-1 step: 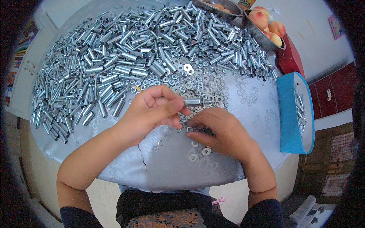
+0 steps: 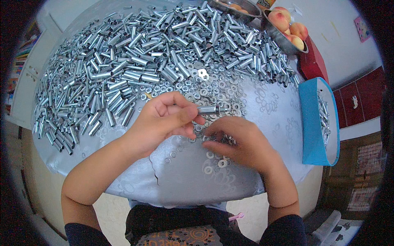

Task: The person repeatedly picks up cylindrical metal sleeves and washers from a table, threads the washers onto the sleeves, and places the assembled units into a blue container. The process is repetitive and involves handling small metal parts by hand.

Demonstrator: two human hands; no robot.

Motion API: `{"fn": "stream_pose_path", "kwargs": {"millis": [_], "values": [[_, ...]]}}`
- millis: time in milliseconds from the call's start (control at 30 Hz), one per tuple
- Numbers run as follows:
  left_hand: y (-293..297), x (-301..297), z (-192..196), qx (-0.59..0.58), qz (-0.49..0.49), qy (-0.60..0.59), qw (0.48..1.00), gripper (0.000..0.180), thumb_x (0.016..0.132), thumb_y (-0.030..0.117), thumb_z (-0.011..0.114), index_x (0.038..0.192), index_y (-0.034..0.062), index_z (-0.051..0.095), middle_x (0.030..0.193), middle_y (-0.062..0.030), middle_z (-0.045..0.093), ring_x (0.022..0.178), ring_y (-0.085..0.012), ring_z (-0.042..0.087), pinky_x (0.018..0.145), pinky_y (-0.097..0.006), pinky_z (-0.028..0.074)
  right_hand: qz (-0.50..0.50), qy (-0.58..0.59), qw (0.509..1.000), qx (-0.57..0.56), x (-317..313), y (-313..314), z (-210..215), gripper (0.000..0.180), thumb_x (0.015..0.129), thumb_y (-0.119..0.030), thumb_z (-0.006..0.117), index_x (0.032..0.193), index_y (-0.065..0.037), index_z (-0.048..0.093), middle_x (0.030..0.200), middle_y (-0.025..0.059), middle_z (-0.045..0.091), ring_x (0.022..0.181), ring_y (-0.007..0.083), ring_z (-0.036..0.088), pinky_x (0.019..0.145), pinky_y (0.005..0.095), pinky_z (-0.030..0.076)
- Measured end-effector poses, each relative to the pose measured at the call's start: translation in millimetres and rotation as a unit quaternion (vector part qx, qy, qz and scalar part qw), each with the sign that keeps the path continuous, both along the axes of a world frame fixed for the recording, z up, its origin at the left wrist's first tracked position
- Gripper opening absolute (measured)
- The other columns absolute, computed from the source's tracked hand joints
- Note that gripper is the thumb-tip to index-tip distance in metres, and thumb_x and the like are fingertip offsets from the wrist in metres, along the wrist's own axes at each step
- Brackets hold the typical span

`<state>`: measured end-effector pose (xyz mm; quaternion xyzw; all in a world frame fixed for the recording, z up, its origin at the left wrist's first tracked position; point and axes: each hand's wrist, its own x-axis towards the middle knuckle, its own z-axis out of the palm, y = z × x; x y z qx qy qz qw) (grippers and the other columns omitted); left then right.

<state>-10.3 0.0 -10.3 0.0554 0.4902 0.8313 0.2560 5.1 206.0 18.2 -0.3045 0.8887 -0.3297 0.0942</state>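
Note:
My left hand (image 2: 172, 117) pinches a shiny metal expansion bolt (image 2: 207, 110), a tube with a narrower rod end sticking out toward the right. Just below that end, my right hand (image 2: 244, 141) hovers low over scattered flat washers (image 2: 222, 163). Its thumb and index finger are apart, slightly smeared by motion, and nothing shows between them; its other fingers are partly hidden. Behind both hands lie many washers and hex nuts (image 2: 185, 88). Beyond them spreads a large heap of metal tubes (image 2: 139, 61).
A blue fabric bin (image 2: 310, 123) with metal parts inside stands at the table's right edge. Peaches (image 2: 280, 20) fill a metal bowl (image 2: 283, 41) at the far right, beside a red box (image 2: 312, 61). A thin dark thread (image 2: 154, 169) lies near my left wrist on the pale tablecloth (image 2: 180, 180).
My right hand has shifted very slightly to the right, uncovering more washers beneath it. My left hand and the expansion bolt stay where they were.

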Motion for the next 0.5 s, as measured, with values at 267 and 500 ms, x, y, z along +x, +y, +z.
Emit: {"fn": "stream_pose_path", "kwargs": {"millis": [267,500], "values": [[0.3,-0.7,0.9,0.008,-0.003,0.001,1.000,0.017,0.084,0.019,0.058,0.088,0.0055,0.049,0.083,-0.0116,0.062,0.061,-0.0110,0.057,0.061,-0.029,0.053,-0.226,-0.021,0.934,-0.276,2.0,3.2,8.1,0.021,0.071,-0.009,0.071,0.090,-0.003,0.062,0.081,0.0037,0.062,0.069,0.0078,0.057,0.064,0.0207,0.046],[-1.4,-0.3,1.3,0.032,-0.028,-0.006,0.999,0.017,0.083,0.015,0.060,0.092,0.0015,0.053,0.088,-0.0152,0.063,0.066,-0.0112,0.060,0.065,-0.027,0.052,-0.177,0.016,0.943,-0.281,0.9,3.8,3.9,0.022,0.070,-0.009,0.071,0.090,-0.003,0.063,0.079,0.0036,0.063,0.070,0.0093,0.057,0.066,0.0230,0.046]]}}
